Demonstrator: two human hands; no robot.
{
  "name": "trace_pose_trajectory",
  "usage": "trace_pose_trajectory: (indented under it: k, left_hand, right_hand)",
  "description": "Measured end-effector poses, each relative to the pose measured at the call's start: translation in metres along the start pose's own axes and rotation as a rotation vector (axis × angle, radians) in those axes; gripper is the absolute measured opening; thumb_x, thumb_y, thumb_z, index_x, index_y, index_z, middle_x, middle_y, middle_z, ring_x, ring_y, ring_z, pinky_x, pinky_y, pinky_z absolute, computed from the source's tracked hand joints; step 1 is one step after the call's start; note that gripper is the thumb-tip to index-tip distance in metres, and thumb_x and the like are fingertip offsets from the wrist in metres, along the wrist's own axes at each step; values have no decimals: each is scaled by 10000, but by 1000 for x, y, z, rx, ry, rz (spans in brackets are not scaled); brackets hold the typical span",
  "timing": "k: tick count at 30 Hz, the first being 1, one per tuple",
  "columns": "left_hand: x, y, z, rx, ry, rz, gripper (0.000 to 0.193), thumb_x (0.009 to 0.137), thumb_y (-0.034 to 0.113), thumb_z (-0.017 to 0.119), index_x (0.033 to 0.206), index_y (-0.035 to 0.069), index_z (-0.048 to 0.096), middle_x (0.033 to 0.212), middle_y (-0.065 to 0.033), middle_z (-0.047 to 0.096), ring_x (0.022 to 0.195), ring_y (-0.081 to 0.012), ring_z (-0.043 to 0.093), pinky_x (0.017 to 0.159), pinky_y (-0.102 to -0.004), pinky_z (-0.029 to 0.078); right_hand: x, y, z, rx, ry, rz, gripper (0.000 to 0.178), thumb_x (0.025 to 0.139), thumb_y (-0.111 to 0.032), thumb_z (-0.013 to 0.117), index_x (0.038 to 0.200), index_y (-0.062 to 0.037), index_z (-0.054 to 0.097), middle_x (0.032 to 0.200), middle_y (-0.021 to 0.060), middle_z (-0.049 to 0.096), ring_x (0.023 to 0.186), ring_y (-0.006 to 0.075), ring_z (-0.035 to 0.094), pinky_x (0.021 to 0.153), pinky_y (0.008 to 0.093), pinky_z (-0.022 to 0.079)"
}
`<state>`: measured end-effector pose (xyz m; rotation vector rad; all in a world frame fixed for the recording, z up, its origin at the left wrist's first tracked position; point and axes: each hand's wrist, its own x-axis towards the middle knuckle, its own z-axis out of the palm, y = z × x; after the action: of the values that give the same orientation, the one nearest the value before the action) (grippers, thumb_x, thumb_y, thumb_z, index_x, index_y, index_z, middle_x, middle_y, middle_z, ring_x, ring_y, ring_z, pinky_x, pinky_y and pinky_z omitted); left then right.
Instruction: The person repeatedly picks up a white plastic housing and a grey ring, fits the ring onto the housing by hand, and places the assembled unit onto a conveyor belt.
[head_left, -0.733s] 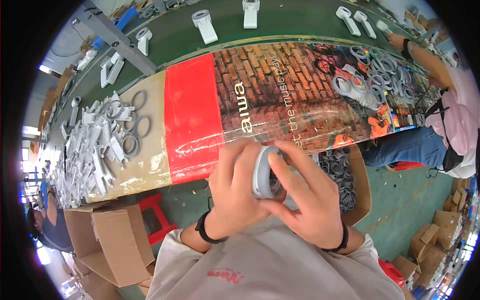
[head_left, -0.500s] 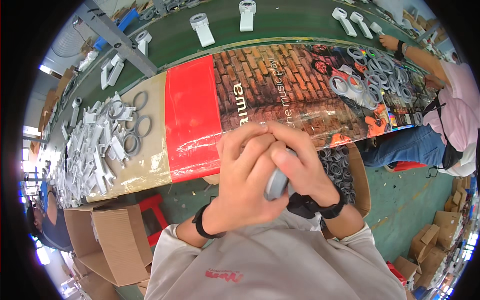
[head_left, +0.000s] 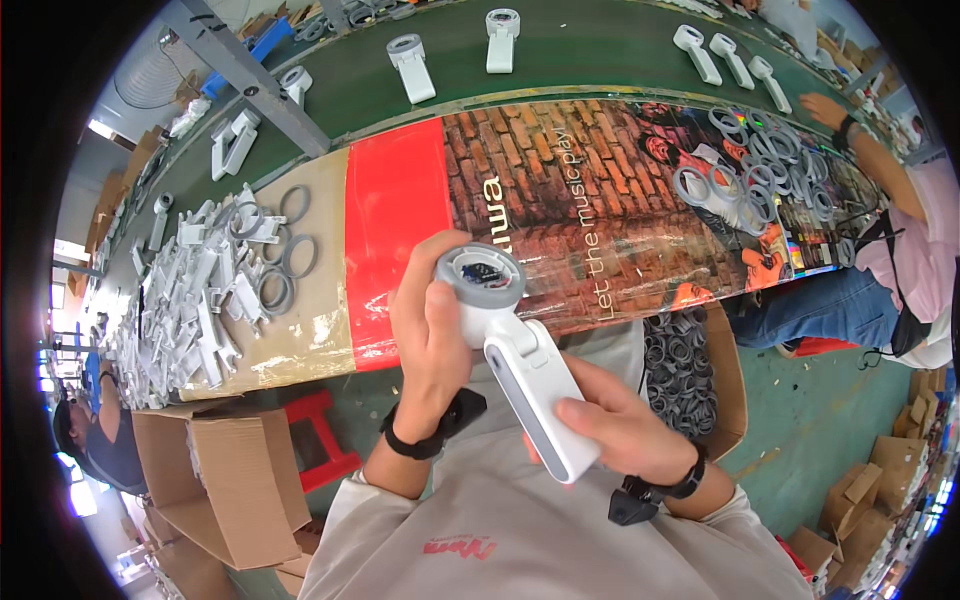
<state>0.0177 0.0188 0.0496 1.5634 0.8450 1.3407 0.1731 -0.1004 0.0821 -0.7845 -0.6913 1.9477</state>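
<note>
A white handheld device (head_left: 545, 405) with a round head and a hinged handle lies tilted across my two hands. Around the top of its head runs a grey ring (head_left: 505, 294), and small electronic parts show inside the opening. My left hand (head_left: 430, 325) is closed about the head from the left, with the thumb along its side. Lower down, my right hand (head_left: 630, 425) grips the handle near its end, thumb on top and fingers mostly hidden beneath.
White plastic parts (head_left: 190, 290) are heaped on the table's left; loose grey rings (head_left: 765, 165) lie at right. Similar devices (head_left: 412, 68) rest on a green conveyor (head_left: 590, 50). A carton of rings (head_left: 728, 375) and an open carton (head_left: 240, 490) flank me. A co-worker (head_left: 900, 250) sits at right.
Both hands were clasped over the device, hiding most of it. My right hand has shifted down to the handle, and the device now shows at full length. The co-worker's hand has left a conveyor device.
</note>
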Motion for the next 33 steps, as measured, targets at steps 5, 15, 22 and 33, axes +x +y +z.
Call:
trace_pose_trajectory:
  k: [5, 15, 22, 33]
  left_hand:
    - [23, -12, -34, 452, -150, 313, 603, 921, 498, 411, 1162, -40, 537, 1004, -197, 621, 910, -301, 623, 794, -355, 469]
    - [-43, -38, -69, 833, -127, 19, 522, 714, 143, 695, 1179, -7, 511, 1232, -213, 482, 1145, -397, 462, 959, -451, 389]
    - [-49, -58, -61, 1113, 50, 238, 299, 674, 180, 696, 947, 70, 644, 1080, -122, 577, 1036, -332, 543, 846, -430, 432]
    - [-37, -38, -67, 951, -84, 103, 317, 709, 178, 681, 994, 58, 612, 1043, -134, 566, 1017, -317, 525, 852, -438, 437]
  right_hand:
    - [19, -3, -7, 18, 169, 89, 401, 960, -236, 483, 1281, 1, 444, 854, 52, 592, 672, 95, 588, 457, 210, 440]
    - [213, -147, -206, -679, 718, -402, 537, 907, -256, 573, 1331, 36, 419, 1006, 106, 609, 659, 103, 608, 540, 224, 476]
    - [212, -194, -129, -1361, 721, -585, 635, 774, -274, 658, 1296, 27, 459, 1185, 215, 580, 964, 318, 627, 828, 373, 490]
    - [414, -155, -151, -1651, 968, -133, 729, 751, -450, 676, 1282, -37, 396, 1308, 306, 431, 1282, 435, 339, 950, 540, 392]
